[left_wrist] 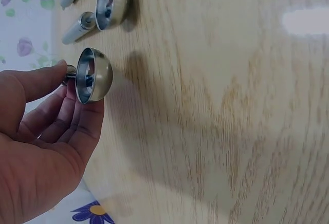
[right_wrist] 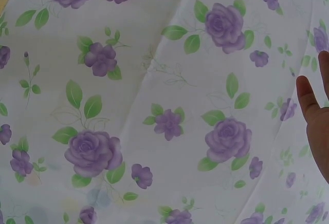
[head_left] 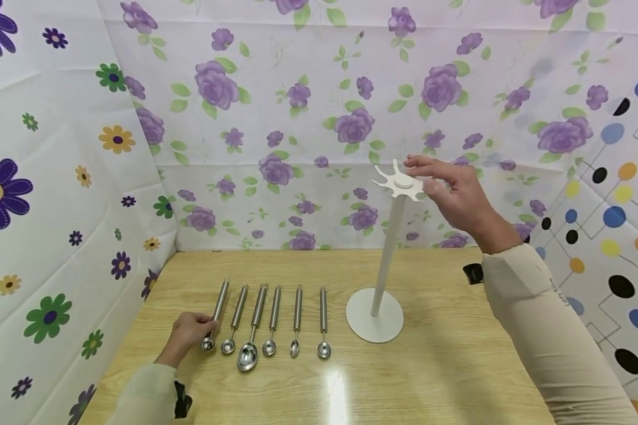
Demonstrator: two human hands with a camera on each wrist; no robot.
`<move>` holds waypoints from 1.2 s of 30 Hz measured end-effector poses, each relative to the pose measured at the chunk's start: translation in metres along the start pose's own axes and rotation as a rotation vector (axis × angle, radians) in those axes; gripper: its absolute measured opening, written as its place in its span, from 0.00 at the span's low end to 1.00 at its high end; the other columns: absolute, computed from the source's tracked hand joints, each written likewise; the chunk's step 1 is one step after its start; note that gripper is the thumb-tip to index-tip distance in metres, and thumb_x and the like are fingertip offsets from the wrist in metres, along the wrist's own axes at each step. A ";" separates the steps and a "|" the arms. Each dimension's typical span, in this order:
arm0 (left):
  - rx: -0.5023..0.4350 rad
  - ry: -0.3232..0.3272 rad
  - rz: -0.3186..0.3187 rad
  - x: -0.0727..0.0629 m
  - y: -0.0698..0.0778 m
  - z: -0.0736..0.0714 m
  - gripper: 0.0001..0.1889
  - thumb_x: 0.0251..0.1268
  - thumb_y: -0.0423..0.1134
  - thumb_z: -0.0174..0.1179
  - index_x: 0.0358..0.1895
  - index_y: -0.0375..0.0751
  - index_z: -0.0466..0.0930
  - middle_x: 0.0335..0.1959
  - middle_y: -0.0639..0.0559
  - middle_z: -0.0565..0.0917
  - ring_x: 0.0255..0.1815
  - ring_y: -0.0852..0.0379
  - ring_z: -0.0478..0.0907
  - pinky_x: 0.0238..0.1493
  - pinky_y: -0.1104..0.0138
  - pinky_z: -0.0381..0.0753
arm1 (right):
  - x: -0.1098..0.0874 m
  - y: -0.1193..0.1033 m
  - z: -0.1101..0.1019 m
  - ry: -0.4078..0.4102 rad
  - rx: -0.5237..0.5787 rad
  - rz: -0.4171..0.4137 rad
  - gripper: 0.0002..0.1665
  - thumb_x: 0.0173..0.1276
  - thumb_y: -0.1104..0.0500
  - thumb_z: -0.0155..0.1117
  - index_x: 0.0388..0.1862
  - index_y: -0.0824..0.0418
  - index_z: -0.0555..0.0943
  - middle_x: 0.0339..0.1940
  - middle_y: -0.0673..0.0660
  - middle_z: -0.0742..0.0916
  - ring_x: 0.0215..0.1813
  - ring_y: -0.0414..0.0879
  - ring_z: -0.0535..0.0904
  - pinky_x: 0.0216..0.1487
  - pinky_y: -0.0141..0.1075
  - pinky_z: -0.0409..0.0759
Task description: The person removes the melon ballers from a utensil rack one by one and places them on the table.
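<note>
At the left end of a row of steel scoops, my left hand point(head_left: 189, 330) pinches a round-bowled melon baller point(head_left: 208, 343) between thumb and fingers. Up close in the left wrist view, the thumb lies at the neck, just behind the melon baller's bowl point(left_wrist: 97, 77); its handle is mostly hidden. My right hand point(head_left: 452, 192) is raised beside the spiked top point(head_left: 402, 180) of a white stand, fingers extended and holding nothing. Whether the fingertips touch that top cannot be told. The right wrist view catches only part of the right hand point(right_wrist: 317, 116) at its right edge.
More steel scoops lie side by side: a round one point(head_left: 228, 346), a large oval one point(head_left: 247, 357), and several smaller ones up to the rightmost scoop point(head_left: 324, 350). The stand's round base point(head_left: 361, 324) rests on the wooden table point(head_left: 276, 395). Flowered cloth point(head_left: 276, 206) hangs behind.
</note>
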State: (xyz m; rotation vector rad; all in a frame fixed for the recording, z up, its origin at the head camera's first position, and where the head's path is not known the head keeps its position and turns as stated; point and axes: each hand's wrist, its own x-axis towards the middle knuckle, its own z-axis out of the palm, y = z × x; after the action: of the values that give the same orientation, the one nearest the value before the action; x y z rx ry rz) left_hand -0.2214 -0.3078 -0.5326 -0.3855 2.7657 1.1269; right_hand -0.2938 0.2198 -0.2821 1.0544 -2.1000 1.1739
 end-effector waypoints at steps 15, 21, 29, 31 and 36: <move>0.035 -0.032 -0.055 0.010 -0.009 0.004 0.17 0.67 0.38 0.62 0.49 0.23 0.83 0.39 0.36 0.85 0.41 0.45 0.81 0.47 0.51 0.79 | 0.001 -0.006 0.001 -0.006 -0.009 0.051 0.18 0.71 0.71 0.51 0.53 0.72 0.84 0.59 0.65 0.83 0.68 0.39 0.73 0.64 0.28 0.71; 0.046 -0.035 -0.052 0.010 -0.010 0.004 0.17 0.67 0.37 0.62 0.48 0.22 0.83 0.38 0.35 0.86 0.42 0.42 0.82 0.48 0.50 0.80 | 0.001 -0.005 0.001 -0.007 -0.008 0.044 0.18 0.71 0.72 0.50 0.53 0.73 0.84 0.59 0.65 0.83 0.68 0.38 0.73 0.64 0.28 0.71; 0.092 -0.019 -0.003 0.009 -0.010 0.006 0.17 0.67 0.37 0.62 0.47 0.23 0.84 0.42 0.32 0.85 0.46 0.35 0.82 0.47 0.49 0.82 | 0.000 -0.005 -0.001 -0.023 -0.007 0.040 0.17 0.74 0.68 0.52 0.53 0.72 0.84 0.60 0.56 0.83 0.69 0.38 0.73 0.64 0.27 0.71; 0.088 -0.010 0.001 0.009 -0.010 0.008 0.17 0.67 0.37 0.62 0.47 0.23 0.84 0.41 0.32 0.86 0.44 0.36 0.83 0.45 0.50 0.83 | 0.000 -0.004 -0.003 -0.032 -0.016 0.033 0.17 0.76 0.65 0.53 0.54 0.71 0.84 0.60 0.55 0.83 0.69 0.38 0.72 0.65 0.28 0.70; 0.085 0.010 0.000 0.007 -0.008 0.012 0.15 0.66 0.36 0.63 0.46 0.23 0.84 0.37 0.35 0.86 0.36 0.44 0.83 0.39 0.54 0.83 | -0.001 -0.004 -0.006 -0.043 -0.036 0.031 0.17 0.77 0.62 0.54 0.55 0.70 0.84 0.61 0.57 0.83 0.69 0.38 0.72 0.66 0.29 0.69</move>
State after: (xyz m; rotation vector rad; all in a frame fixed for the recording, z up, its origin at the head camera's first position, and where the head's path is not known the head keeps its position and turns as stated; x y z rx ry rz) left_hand -0.2260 -0.3059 -0.5478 -0.3827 2.8106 1.0065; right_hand -0.2896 0.2240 -0.2778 1.0431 -2.1702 1.1337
